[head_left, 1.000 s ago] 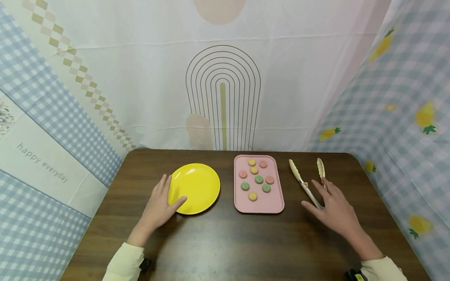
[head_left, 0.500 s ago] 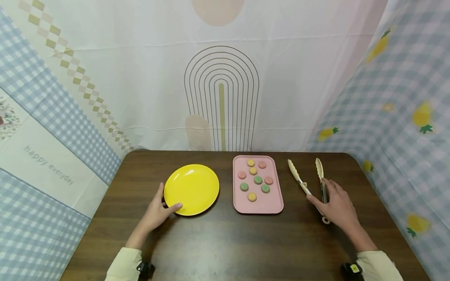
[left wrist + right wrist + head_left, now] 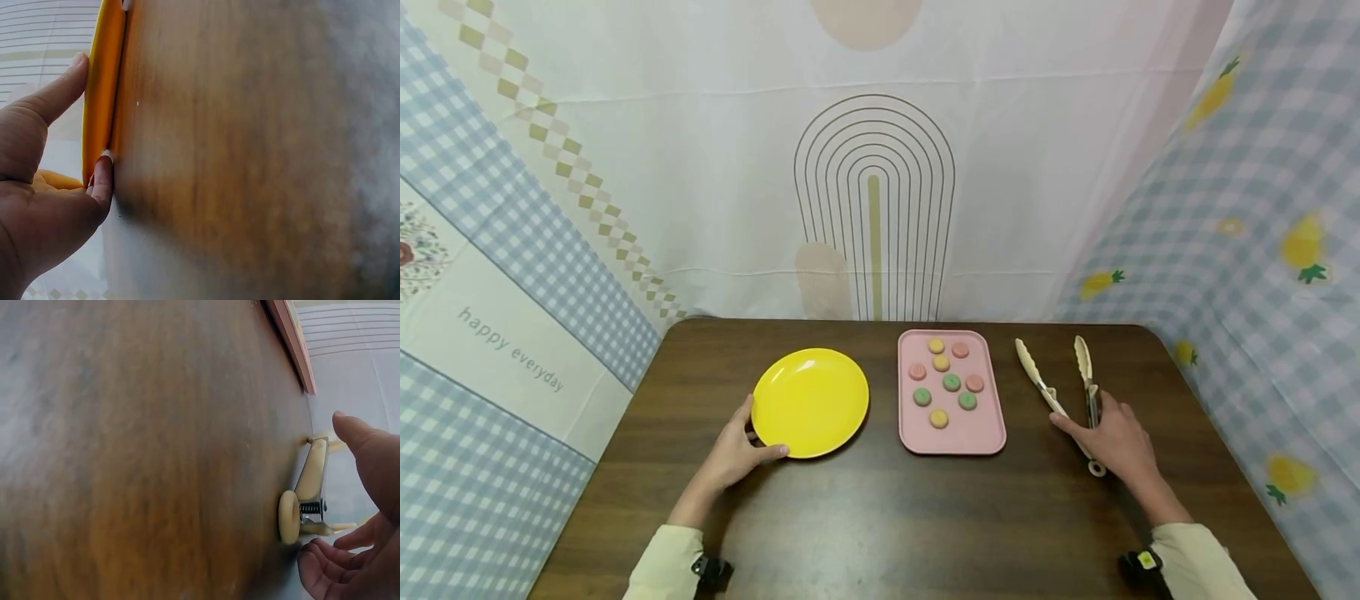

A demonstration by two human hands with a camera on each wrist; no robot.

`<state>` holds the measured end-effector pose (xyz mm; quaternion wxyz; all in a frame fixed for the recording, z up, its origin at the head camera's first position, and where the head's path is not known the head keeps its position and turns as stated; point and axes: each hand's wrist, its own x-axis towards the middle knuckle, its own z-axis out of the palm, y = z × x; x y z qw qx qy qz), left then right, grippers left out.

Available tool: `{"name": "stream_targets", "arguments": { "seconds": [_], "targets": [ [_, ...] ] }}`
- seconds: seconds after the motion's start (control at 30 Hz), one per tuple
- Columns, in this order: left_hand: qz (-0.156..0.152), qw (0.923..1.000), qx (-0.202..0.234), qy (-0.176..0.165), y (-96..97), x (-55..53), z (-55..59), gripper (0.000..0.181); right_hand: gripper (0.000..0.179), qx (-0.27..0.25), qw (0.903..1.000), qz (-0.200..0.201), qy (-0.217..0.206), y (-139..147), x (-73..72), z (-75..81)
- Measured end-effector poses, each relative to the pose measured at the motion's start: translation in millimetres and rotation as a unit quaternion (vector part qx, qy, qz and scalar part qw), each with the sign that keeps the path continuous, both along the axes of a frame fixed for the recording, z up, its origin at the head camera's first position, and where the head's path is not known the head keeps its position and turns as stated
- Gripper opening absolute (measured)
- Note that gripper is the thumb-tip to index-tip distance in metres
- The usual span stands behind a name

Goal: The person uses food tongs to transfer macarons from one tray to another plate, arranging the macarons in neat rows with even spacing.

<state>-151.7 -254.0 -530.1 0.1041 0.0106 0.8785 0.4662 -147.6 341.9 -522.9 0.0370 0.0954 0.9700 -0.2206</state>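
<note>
A yellow plate (image 3: 812, 402) lies on the brown table, left of centre. My left hand (image 3: 734, 446) holds its near left rim, the thumb on top and fingers (image 3: 103, 178) tucked under the edge in the left wrist view. On the right lie tongs (image 3: 1032, 368) with spread arms and cream tips pointing away from me. My right hand (image 3: 1118, 442) is over their handle end, thumb toward the left arm and fingers beside the right one. The right wrist view shows the spring end of the tongs (image 3: 312, 472), with the thumb standing off and the other fingers bent close by.
Between plate and tongs sits a pink tray (image 3: 953, 443) carrying several small yellow, pink and green cookie-like rounds (image 3: 951, 382). A printed white curtain (image 3: 730, 208) hangs behind the table (image 3: 880, 525), and checked cloth (image 3: 1262, 333) hangs at the right.
My left hand has gone from hovering over the plate's edge to gripping its rim, and the plate has shifted slightly left. My right hand has come back toward me over the tongs' handle.
</note>
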Motion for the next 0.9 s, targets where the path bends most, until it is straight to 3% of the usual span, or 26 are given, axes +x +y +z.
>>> {"name": "stream_targets", "arguments": {
  "seconds": [0.37,0.67,0.9],
  "targets": [
    [0.0,1.0,-0.002,0.005,1.0,0.5,-0.1,0.123,0.126,0.005,0.9988,-0.002,-0.048,-5.9,-8.5,2.0],
    [0.0,1.0,-0.005,0.009,0.7,-0.5,0.9,0.122,0.112,0.038,0.999,0.003,-0.023,-7.6,-10.9,-4.8],
    [0.0,1.0,-0.008,0.005,0.6,0.6,1.0,0.122,0.096,0.032,0.9994,-0.006,0.012,-4.0,-11.4,-3.6]
  ]
}}
